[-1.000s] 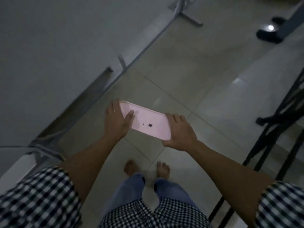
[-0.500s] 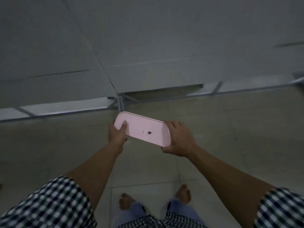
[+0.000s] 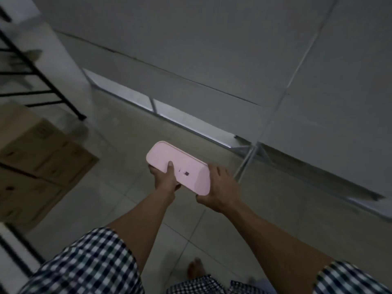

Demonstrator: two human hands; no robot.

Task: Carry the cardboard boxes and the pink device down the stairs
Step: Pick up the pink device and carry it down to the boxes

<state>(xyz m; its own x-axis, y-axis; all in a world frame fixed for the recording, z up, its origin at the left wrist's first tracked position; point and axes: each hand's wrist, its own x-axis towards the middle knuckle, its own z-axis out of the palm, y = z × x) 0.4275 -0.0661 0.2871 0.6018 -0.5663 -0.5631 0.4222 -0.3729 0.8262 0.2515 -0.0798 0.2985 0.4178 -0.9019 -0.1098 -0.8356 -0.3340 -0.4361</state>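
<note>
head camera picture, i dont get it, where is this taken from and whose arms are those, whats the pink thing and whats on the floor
There is no machine here. The camera is worn on a person's head and looks forward and down, so you see that person's own arms, checked sleeves and a bare foot from above. This is the only view.

The left hand holds the pink device with its thumb on top. The right hand grips the device's right end. So both hands carry it in the air above the tiled floor.

At the left, stacked cardboard boxes stand on the floor, with black metal bars beyond them. The picture is dim and blurred, so I cannot tell what kind of device it is.
</note>
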